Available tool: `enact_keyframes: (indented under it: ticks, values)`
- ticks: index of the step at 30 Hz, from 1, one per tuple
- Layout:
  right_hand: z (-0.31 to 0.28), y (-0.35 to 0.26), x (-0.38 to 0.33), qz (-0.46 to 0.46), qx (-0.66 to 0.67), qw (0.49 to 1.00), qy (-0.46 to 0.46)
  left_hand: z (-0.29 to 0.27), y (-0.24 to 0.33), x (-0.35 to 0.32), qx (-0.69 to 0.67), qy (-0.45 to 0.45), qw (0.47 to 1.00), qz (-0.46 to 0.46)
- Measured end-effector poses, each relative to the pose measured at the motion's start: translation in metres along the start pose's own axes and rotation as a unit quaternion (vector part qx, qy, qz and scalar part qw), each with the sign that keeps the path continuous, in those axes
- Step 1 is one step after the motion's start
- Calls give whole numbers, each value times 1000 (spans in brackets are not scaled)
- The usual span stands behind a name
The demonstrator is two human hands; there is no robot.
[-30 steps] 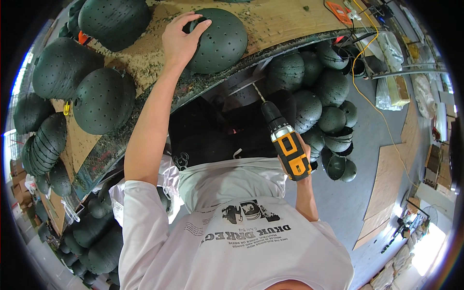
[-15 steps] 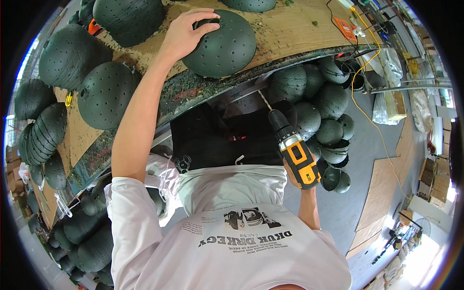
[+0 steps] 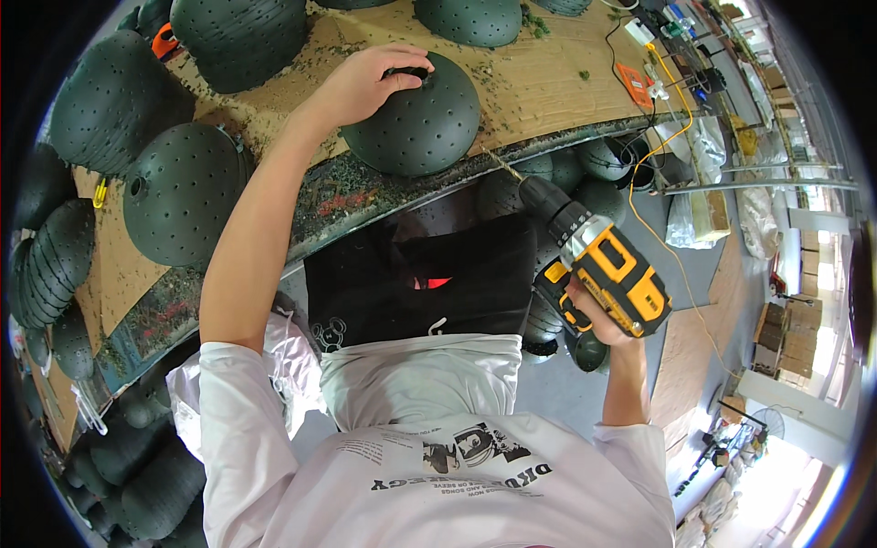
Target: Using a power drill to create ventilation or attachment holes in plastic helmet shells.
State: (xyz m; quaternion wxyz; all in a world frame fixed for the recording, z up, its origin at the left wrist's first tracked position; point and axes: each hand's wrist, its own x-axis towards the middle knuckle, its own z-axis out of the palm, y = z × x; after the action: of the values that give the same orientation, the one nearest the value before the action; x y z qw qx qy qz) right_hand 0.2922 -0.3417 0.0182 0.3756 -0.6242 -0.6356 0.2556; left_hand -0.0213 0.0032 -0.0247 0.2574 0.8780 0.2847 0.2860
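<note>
My left hand [image 3: 364, 84] rests on top of a dark green perforated half-sphere [image 3: 416, 117] that lies dome-up near the front edge of the cardboard-covered table [image 3: 539, 82]; the fingers curl over its crown. My right hand [image 3: 594, 315] grips a yellow and black cordless drill [image 3: 598, 265] below the table edge. The drill bit [image 3: 502, 166] points up-left toward the table edge under the half-sphere.
More green half-spheres [image 3: 187, 192] lie on the table's left, with stacks [image 3: 46, 256] at its far left and several more [image 3: 585, 173] heaped under the table. An orange tool [image 3: 635, 84], cables and a power strip [image 3: 639, 32] sit at the right end.
The half-sphere under my left hand and the table have drawn closer and lower in view. The drill stays in my right hand, its bit nearer the table edge.
</note>
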Motion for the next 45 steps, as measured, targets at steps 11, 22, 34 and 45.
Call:
enact_keyframes:
  ticks: [11,22,34,45]
  values:
    - [-21,-40,109,18,-44,989,-138,40,11,-31,105,114,986,-55]
    - [-23,-75,135,-34,-133,979,-152,40,7,-32,89,94,989,-63]
    - [-26,-71,135,-25,-120,980,-160,40,5,-33,86,91,990,-59]
    - [-36,-91,161,-89,-199,949,-227,40,5,-34,83,100,991,-42]
